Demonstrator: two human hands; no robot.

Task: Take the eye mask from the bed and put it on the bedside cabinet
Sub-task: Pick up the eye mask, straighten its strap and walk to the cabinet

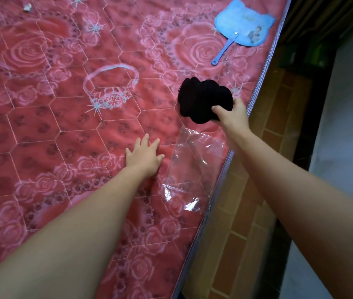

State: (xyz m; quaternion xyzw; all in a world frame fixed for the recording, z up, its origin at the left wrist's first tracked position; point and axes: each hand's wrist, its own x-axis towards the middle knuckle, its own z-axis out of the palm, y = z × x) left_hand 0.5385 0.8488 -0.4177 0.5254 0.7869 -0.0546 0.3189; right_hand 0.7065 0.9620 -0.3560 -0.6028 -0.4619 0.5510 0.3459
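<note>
Black mask [203,100] pinched in my right hand [233,116] above the bed [63,126], left hand [144,157] spread flat beside clear wrapper [192,167].

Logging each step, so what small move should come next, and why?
Probably lift the mask clear of the bed and carry it rightward past the edge. The right hand already pinches it; the left hand rests flat. No cabinet is in view.
</note>
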